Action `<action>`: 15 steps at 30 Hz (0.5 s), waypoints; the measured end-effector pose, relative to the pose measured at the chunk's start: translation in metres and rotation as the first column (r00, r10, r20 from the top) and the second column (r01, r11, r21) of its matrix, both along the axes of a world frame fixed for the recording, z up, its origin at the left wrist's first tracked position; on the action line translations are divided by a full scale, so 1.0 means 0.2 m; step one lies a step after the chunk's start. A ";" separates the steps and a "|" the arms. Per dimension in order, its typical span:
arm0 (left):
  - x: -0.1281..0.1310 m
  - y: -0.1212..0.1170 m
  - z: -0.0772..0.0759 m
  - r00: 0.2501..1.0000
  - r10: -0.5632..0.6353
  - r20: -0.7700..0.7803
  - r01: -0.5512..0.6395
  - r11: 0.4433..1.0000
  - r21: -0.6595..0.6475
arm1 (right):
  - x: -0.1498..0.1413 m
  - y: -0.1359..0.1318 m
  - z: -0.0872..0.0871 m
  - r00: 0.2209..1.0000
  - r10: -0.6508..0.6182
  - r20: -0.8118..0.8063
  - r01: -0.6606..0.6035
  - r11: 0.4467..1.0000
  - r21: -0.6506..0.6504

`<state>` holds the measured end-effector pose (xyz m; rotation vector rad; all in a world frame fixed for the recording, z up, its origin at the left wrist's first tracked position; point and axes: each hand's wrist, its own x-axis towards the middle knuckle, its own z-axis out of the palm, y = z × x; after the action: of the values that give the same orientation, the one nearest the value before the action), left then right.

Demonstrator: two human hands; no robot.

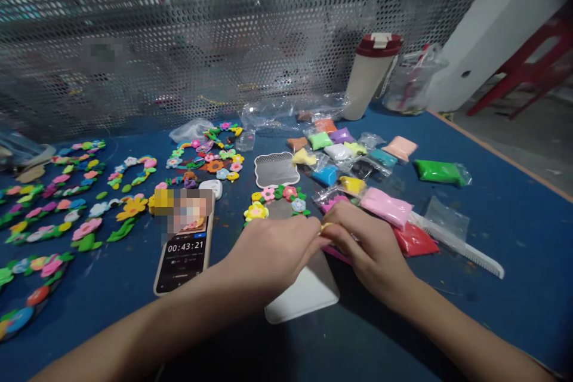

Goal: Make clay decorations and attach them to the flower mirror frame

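My left hand and my right hand meet over the middle of the table, fingertips pinched together. Between them shows a small bit of pale yellow clay. Under my left hand lies a white rounded board, partly covered by it. Just behind the hands, a frame decorated with clay flowers is partly hidden by my left hand. A pink clay packet and a red clay packet lie beside my right hand.
A phone showing a timer lies to the left, near several flower-decorated frames. More clay packets, a white comb and a green packet are to the right. A tumbler stands before the perforated metal panel.
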<state>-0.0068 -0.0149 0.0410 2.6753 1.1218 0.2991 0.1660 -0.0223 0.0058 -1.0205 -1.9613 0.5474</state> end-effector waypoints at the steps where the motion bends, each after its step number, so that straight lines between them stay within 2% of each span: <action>1: 0.00 0.00 0.01 0.998 0.024 0.051 -0.017 0.990 -0.141 | 0.01 0.01 0.00 0.997 -0.036 -0.061 0.032 0.997 -0.072; 2: 0.01 0.00 0.02 0.992 0.052 0.113 -0.018 0.957 -0.290 | 0.01 0.01 0.00 0.988 -0.094 -0.119 0.078 0.987 -0.137; 4: 0.01 0.00 0.04 0.968 0.114 0.225 0.026 0.841 -0.540 | 0.03 0.03 0.01 0.948 -0.239 -0.209 0.191 0.956 -0.225; 6: 0.01 0.00 0.06 0.939 0.192 0.284 0.055 0.734 -0.677 | 0.06 0.04 0.01 0.895 -0.357 -0.267 0.294 0.923 -0.248; 8: 0.02 0.00 0.05 0.915 0.264 0.306 0.056 0.667 -0.743 | 0.07 0.04 0.02 0.869 -0.384 -0.312 0.337 0.921 -0.195; 10: 0.02 0.00 0.03 0.889 0.308 0.339 0.079 0.626 -0.776 | 0.07 0.03 0.02 0.907 -0.271 -0.323 0.265 0.962 -0.062; 12: 0.02 0.01 0.01 0.856 0.331 0.397 0.130 0.607 -0.784 | 0.06 0.01 0.03 0.966 -0.065 -0.251 0.090 0.992 0.090; 14: 0.02 0.01 0.00 0.810 0.361 0.463 0.196 0.577 -0.793 | 0.05 -0.01 0.04 0.985 0.078 -0.157 -0.049 0.982 0.182; 15: 0.03 0.01 0.00 0.788 0.381 0.484 0.225 0.553 -0.802 | 0.05 -0.01 0.04 0.985 0.100 -0.140 -0.071 0.977 0.200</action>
<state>-0.0017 -0.0128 0.0409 1.4690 0.8407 0.4625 0.1757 -0.0250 0.0132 -0.7546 -1.8898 0.4554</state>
